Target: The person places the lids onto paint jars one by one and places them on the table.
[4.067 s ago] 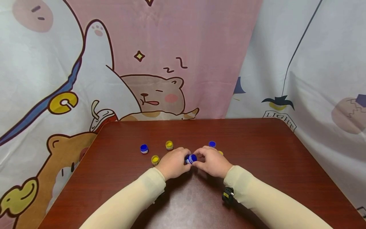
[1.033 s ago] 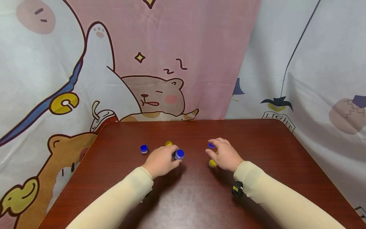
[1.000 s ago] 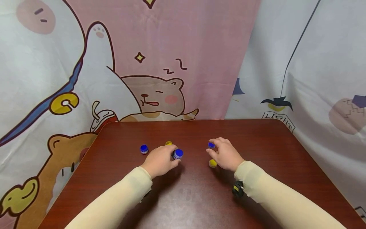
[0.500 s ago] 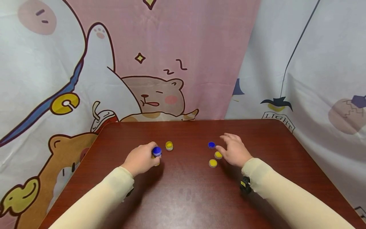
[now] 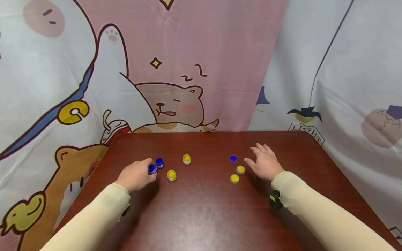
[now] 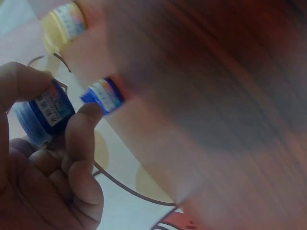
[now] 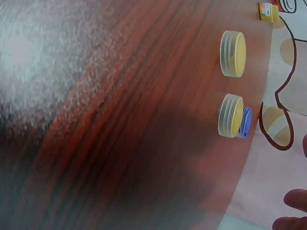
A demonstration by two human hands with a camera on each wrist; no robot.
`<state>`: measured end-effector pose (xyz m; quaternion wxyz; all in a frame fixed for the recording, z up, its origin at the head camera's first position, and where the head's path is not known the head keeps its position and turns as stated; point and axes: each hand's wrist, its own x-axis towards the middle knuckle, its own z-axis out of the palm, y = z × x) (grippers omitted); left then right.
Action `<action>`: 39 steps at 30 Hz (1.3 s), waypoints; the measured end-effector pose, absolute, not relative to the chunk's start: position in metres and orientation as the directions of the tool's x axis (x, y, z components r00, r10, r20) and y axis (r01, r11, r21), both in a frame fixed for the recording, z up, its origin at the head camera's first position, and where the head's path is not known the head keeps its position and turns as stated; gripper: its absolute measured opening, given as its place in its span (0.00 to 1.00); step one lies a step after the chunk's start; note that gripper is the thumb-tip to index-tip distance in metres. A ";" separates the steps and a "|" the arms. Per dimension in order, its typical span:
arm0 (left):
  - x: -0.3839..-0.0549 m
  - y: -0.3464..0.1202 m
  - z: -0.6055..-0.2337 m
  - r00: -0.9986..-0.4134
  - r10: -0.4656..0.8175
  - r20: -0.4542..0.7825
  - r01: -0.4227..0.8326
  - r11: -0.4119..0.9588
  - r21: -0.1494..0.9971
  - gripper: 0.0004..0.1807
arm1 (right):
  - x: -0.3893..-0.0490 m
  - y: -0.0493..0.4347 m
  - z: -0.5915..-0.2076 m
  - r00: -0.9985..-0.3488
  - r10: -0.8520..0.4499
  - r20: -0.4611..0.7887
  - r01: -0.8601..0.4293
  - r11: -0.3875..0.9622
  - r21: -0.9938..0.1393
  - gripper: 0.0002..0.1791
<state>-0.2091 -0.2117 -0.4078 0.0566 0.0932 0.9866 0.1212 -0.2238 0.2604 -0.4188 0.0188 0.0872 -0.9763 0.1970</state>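
My left hand (image 5: 135, 175) holds a small blue paint jar (image 5: 152, 169) at the left of the table. In the left wrist view thumb and fingers grip this labelled paint jar (image 6: 50, 111), which has a pale translucent band at one end. Close beside it stands another blue jar (image 5: 159, 162). Two yellow paint jars, a nearer one (image 5: 171, 175) and a farther one (image 5: 186, 159), are to its right. My right hand (image 5: 265, 163) hovers with spread fingers right of a blue lid (image 5: 233, 159) and two yellow lids, one (image 5: 240, 169) behind the other (image 5: 234, 179).
The brown wooden table (image 5: 201, 212) has a rounded far edge. Behind it hangs a patterned cloth (image 5: 238, 69) with cartoon animals. A black wrist camera (image 5: 275, 199) is strapped at the right sleeve.
My left hand has carried the blue jar leftward, past the nearer yellow jar to the other blue one. My right hand has drawn back rightward from the lids, its fingers spreading.
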 end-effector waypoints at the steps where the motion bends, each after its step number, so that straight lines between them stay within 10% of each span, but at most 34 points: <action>1: -0.210 -0.214 -0.409 -0.976 0.195 -0.098 0.166 0.956 0.243 0.20 | -0.224 0.261 -0.419 -0.983 -0.165 0.075 -0.181 0.909 -0.376 0.37; 39: -0.224 -0.218 -0.433 -0.963 0.171 -0.207 0.136 0.976 0.172 0.27 | -0.231 0.269 -0.426 -0.992 -0.127 -0.019 -0.114 0.942 -0.317 0.45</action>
